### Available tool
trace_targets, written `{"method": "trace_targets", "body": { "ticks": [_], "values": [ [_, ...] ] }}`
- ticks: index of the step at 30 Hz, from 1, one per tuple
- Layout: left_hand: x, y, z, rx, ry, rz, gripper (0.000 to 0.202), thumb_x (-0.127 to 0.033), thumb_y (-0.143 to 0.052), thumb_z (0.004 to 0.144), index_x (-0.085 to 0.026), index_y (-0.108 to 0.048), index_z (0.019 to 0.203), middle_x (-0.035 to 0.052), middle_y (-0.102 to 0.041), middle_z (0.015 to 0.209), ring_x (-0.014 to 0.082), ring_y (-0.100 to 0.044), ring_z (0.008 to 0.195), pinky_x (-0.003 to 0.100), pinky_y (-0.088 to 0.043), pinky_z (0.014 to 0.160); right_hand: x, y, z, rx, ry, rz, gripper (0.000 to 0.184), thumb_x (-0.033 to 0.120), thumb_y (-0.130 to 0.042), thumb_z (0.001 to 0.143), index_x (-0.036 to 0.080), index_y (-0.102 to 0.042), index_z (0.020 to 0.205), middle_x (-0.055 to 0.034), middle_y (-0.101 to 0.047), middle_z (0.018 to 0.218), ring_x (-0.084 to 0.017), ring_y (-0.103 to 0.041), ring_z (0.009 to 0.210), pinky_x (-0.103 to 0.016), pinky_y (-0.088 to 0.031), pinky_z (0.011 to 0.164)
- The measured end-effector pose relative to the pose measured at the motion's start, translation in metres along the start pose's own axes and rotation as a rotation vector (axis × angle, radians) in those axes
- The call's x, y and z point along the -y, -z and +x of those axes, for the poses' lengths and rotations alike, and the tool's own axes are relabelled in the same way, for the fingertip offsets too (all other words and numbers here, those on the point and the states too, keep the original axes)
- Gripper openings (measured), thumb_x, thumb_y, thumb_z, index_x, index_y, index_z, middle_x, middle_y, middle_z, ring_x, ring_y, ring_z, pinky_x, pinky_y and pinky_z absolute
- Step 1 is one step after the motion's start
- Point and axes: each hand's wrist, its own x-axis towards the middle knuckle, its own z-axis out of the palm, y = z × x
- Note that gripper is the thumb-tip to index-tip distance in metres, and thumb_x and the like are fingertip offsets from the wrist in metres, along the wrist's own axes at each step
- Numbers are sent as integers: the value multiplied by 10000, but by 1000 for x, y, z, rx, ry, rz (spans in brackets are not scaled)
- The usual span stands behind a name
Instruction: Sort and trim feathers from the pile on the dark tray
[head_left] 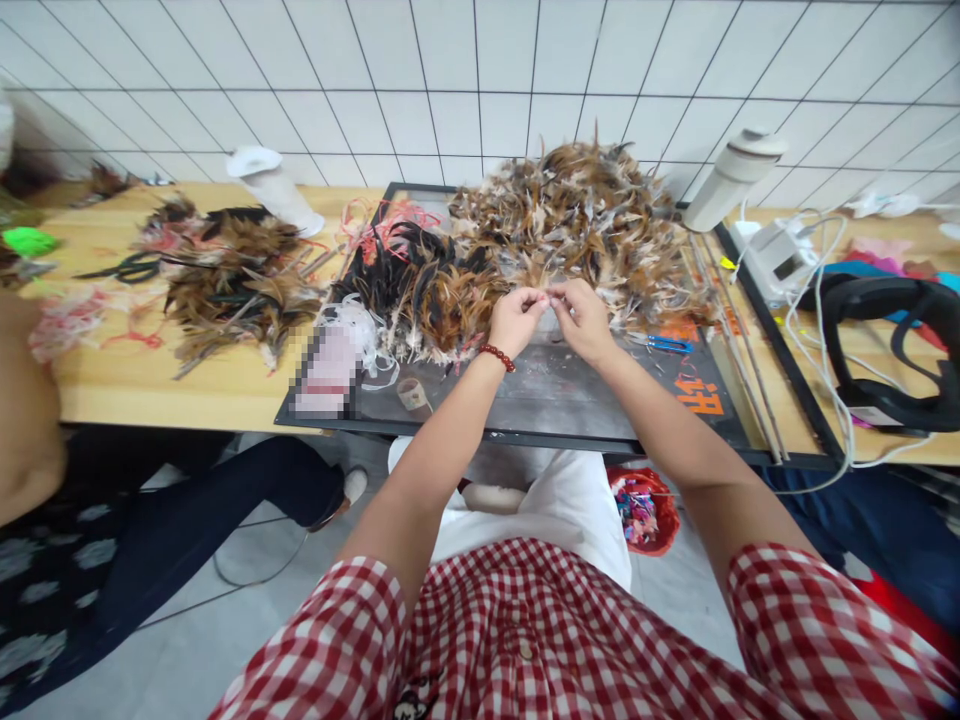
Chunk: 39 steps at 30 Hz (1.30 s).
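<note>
My left hand (517, 322), with a red bead bracelet at its wrist, and my right hand (583, 318) meet fingertip to fingertip over a black board (540, 395). Both are closed in a pinch; what lies between the fingers is too small to make out. Just beyond them rises a big heap of brown and white feathers (570, 215). Darker black feathers (405, 260) lie to its left. Blue-handled thread snips (667, 345) rest on the board right of my right hand. Tangled white ribbon (360, 335) sits at the board's left, beside a blurred-out pinkish item (326, 370).
Another feather pile (232, 275) and black scissors (124, 268) lie leftward, near a person's arm (30, 400). A white flask (731, 180), thin rods (739, 340), a cabled white box (780, 255) and a black headset (892, 350) stand right. Below is a red basket (664, 535).
</note>
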Motion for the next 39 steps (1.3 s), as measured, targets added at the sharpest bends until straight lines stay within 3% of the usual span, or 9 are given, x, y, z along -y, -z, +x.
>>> {"method": "trace_targets", "body": {
  "ticks": [6,10,15,20,26,33,39],
  "values": [
    [-13,-2,-7,-13,139,-148,204,-52,-717,836,-171,-643,688,-60,-605,574,60,-492,519,197,-386,569,1,0,1,-19,-59,-41,307,438,-483,1021,245,-648,848,-86,-718,858,-246,-649,840,-392,-481,800],
    [-19,-3,-9,-64,306,-239,212,-71,-698,889,-156,-644,702,-16,-699,656,43,-507,493,191,-319,481,2,-2,0,-45,-58,-83,243,380,-439,1010,256,-553,835,-91,-690,863,-249,-617,833,-393,-464,789],
    [-19,-2,-9,-59,398,-267,266,0,-705,862,-140,-637,646,-9,-693,627,39,-534,487,184,-333,455,2,-5,-2,-58,-3,-66,213,355,-422,1021,264,-503,847,-80,-657,863,-242,-608,826,-391,-462,792],
    [-19,-1,-10,-39,445,-319,267,19,-672,862,-134,-640,645,-8,-649,564,51,-555,498,186,-389,499,0,-7,-3,-79,6,19,249,401,-404,1053,262,-505,874,-78,-669,900,-232,-628,860,-387,-501,827],
    [-24,2,-10,-75,488,-463,289,77,-712,804,-151,-569,699,-35,-649,570,47,-591,516,176,-385,519,0,-5,-1,-77,-2,161,395,561,-408,1063,259,-522,836,-77,-682,893,-230,-653,887,-391,-523,858],
    [-22,2,-8,-100,444,-466,337,75,-769,759,-165,-538,706,-47,-644,572,47,-576,516,181,-385,529,4,-4,0,-110,-162,211,570,769,-439,993,245,-593,830,-8,-604,719,-187,-576,698,-369,-476,766],
    [-13,0,-5,-65,323,-352,316,71,-754,753,-168,-552,717,-68,-614,588,39,-515,509,188,-391,538,6,-1,6,-41,-496,440,658,877,-640,793,220,-658,751,24,-615,609,-122,-526,550,-289,-429,624]
  ]
}}
